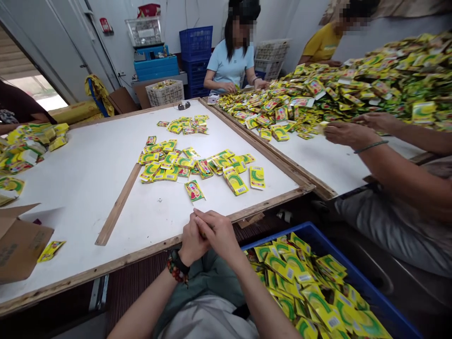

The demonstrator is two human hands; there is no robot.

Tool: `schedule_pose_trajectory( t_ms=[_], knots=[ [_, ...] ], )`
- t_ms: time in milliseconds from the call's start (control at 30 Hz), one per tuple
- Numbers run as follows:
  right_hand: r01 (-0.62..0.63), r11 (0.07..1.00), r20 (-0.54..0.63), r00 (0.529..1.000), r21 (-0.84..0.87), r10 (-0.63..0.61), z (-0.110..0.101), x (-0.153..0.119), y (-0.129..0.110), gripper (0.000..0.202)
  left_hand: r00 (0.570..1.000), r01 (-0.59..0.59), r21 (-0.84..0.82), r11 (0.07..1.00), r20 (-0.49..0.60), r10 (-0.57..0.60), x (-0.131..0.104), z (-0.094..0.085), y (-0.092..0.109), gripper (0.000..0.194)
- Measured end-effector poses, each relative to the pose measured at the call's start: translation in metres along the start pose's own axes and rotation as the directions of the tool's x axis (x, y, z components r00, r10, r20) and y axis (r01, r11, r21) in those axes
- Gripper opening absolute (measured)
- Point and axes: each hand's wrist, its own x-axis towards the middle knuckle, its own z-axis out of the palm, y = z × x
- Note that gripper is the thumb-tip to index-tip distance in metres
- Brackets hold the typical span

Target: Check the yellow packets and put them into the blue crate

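The white table (88, 188) fills most of the view, edged with wooden rails that form raised borders along its near and right sides. A large heap of yellow-green boxes (367, 89) covers much of the adjoining surface to the right, where a co-worker's hands (353, 134) are over its near part. A blue crate (310, 227), filled with similar boxes, sits below the table's near rail, to the right of the forearms. An open carton (23, 247) stands at the table's left near corner. Both forearms reach forward and converge; the left hand (192, 239) and the right hand (219, 231) meet at the near rail, fingers bent and overlapping. The grip is narrow; whether anything is enclosed cannot be determined. A wooden strip (120, 202) lies obliquely to the left of a loose cluster of boxes (176, 162). Bare surface is open left of the strip, and between the strip and the hands; a narrower bare band runs between the cluster and the right rail. The nearest item, a single box (194, 191) with a red-and-green face, lies flat just beyond the fingertips, apart from the cluster.
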Motion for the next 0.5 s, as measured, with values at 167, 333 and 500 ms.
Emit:
schedule_pose_trajectory(
  t_ms=[167, 333, 500],
  knots=[
    [0.134, 0.991, -0.104, 0.986, 0.002, -0.133, 0.020, -0.001, 0.002, 0.033, 0.997, -0.070, -0.014, 0.997, -0.015, 0.070, -0.001, -0.001, -0.003, 0.047],
    [0.019, 0.991, -0.025, 0.999, -0.135, -0.022, -0.030, -0.032, 0.024, 0.035, 0.892, -0.200, -0.123, 0.972, 0.387, 0.232, 0.036, -0.042, 0.001, 0.062],
    [-0.344, 0.662, -0.052, 0.907, -0.666, 0.418, -0.108, -0.081, 0.048, 0.039, 0.841, -0.367, 0.322, 0.873, 0.515, 0.164, 0.107, -0.052, -0.031, 0.073]
  ],
)
